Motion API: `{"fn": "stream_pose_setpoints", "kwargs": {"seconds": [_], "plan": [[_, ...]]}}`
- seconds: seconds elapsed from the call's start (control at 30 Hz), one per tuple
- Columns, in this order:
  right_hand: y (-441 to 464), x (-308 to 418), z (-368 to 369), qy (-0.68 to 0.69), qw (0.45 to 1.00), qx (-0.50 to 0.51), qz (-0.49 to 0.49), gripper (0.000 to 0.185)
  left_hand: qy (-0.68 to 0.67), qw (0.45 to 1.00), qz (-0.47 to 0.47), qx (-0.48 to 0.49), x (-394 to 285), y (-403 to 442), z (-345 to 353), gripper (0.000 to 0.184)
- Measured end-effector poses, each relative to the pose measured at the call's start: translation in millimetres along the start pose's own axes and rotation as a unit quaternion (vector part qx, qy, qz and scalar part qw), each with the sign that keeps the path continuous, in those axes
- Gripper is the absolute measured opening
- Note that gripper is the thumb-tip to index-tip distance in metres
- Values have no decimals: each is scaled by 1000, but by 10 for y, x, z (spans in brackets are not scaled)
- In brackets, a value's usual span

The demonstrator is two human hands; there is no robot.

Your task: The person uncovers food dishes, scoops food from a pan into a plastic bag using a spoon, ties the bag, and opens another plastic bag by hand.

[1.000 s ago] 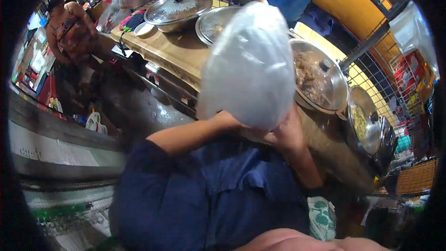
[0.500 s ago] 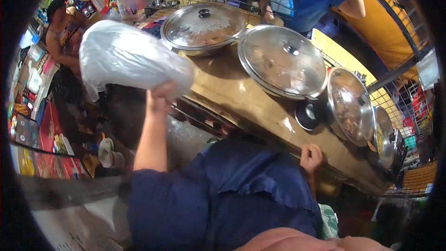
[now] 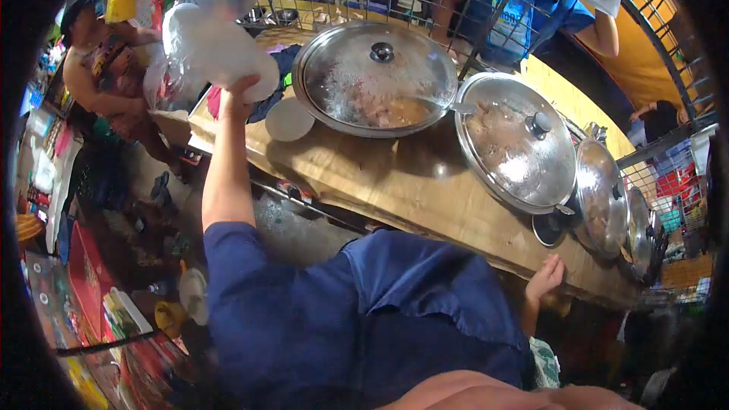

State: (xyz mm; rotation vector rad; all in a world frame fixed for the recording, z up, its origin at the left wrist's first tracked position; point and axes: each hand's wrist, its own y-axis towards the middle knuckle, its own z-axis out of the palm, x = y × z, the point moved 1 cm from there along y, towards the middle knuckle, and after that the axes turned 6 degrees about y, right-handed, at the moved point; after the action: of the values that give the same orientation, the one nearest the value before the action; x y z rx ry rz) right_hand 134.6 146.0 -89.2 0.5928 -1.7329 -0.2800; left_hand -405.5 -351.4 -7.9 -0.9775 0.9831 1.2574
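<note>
My left hand (image 3: pixel 240 93) is stretched out over the left end of the wooden counter (image 3: pixel 326 171), its fingers wrapped round the lower end of a whitish, filled plastic bag (image 3: pixel 216 49). Below and right of the bag lies a small white plate (image 3: pixel 289 119). My right hand (image 3: pixel 545 275) rests near the counter's front edge with loosely curled fingers; whether it holds anything cannot be made out. Nearest to it are a small dark-and-silver lid (image 3: pixel 548 229) and a large lidded pan (image 3: pixel 518 144).
Another large glass-lidded pan (image 3: pixel 376 80) stands further left, and several more pans line the right end. A wire grid runs behind the counter, with a person in blue (image 3: pixel 554 19) beyond it. At the left stands another person (image 3: pixel 114 76).
The bag has moved from in front of my body to the far left in my left hand. My right hand has let go of it and moved right, to the counter's edge.
</note>
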Motion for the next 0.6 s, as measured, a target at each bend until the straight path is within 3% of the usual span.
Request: {"fn": "stream_pose_setpoints", "kwargs": {"seconds": [0.1, 0.13, 0.2, 0.23, 0.27, 0.3, 0.33, 0.37, 0.4, 0.43, 0.5, 0.57, 0.6], "plan": [[24, -48, 45, -17, 1000, -22, -5, 29, -62, 996, 42, 44, 128, 244, 288, 49], [47, -122, 46, -9, 1000, -22, 3, 29, -13, 999, 2, 35, 223, 438, 260, 46], [-3, -114, 68, -5, 999, -32, 16, 27, 15, 980, 122, 156, 520, 669, 133, 44], [9, -41, 116, -9, 999, -44, 19, 25, -35, 993, -1, 117, 615, 888, 113, 44], [-7, -65, 126, -31, 998, -44, 13, 26, 35, 978, 146, 142, 934, 1166, -81, 43], [-10, -101, 119, -53, 997, -47, 8, 27, 287, 920, 234, 125, 918, 1218, -88, 37], [-17, -45, 125, -75, 996, -53, -15, 26, -38, 981, -9, 189, 552, 802, 323, 31], [-22, 38, 140, -99, 993, -56, -35, 25, 48, 986, 80, 140, 835, 1282, 94, 29], [-18, 169, 177, -101, 991, -79, -39, 24, 48, 973, -1, 227, 642, 1039, 222, 28], [-23, 269, 210, -104, 989, -96, -42, 24, 187, 956, 196, 111, 653, 962, 304, 25], [-18, 231, 185, -126, 983, -107, -74, 24, 99, 973, 100, 185, 500, 938, 354, 39], [-30, 195, 170, -138, 981, -103, -85, 22, 139, 984, 95, 55, 421, 828, 492, 44], [-29, 199, 171, -136, 981, -103, -94, 23, 159, 976, 136, 57, 486, 982, 415, 46]]}}
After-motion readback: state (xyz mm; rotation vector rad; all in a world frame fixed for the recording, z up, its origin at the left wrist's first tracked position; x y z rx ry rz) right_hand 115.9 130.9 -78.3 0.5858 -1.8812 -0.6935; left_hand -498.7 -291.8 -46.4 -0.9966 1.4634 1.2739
